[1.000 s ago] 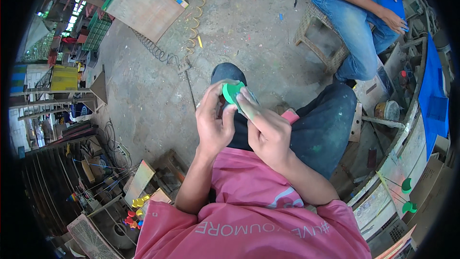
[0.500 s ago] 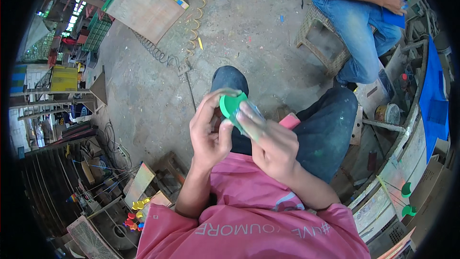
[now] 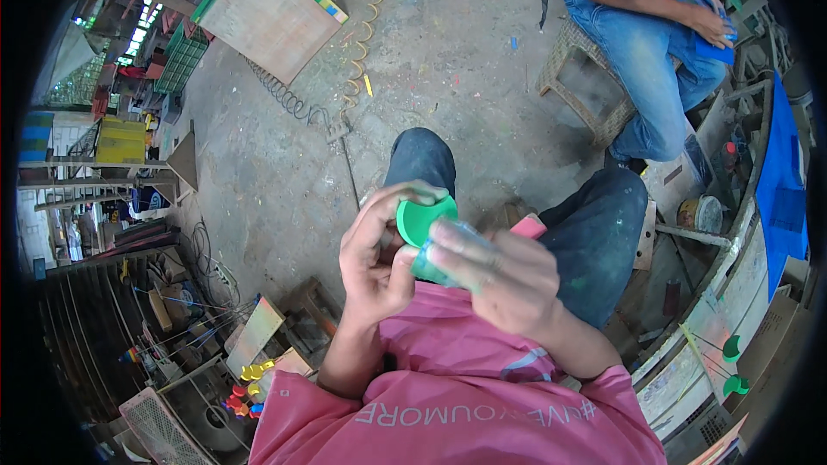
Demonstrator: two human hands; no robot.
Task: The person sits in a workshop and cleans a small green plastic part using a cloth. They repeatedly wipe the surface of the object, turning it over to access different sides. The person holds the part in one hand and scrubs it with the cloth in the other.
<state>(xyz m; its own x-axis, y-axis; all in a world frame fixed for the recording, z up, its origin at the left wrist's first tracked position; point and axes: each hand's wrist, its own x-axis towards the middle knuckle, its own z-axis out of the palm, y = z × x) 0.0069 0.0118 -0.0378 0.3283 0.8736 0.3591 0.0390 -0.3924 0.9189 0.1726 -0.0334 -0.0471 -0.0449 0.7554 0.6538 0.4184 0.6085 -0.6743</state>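
- Workpiece: the green crescent-shaped piece (image 3: 422,220) is located in front of the person's torso, above the lap, between both hands.
- Left hand (image 3: 370,254): fingers curl around the piece's upper left edge; the thumb bears near its lower edge. The piece is grasped.
- Right hand (image 3: 514,280): motion-blurred; the fingers grip a thin, greenish sheet (image 3: 433,269) at the lower right side of the piece. Exact contact cannot be determined.
- Pink block (image 3: 529,226): projects just beyond the right hand, over the dark trousers (image 3: 594,245). Whether the hand holds it cannot be determined.
- Right side: two green pieces (image 3: 732,348) are mounted on thin rods.
- Upper right: a co-worker in blue jeans (image 3: 633,60) sits on a stool (image 3: 564,56), both hands at a blue piece (image 3: 713,53).
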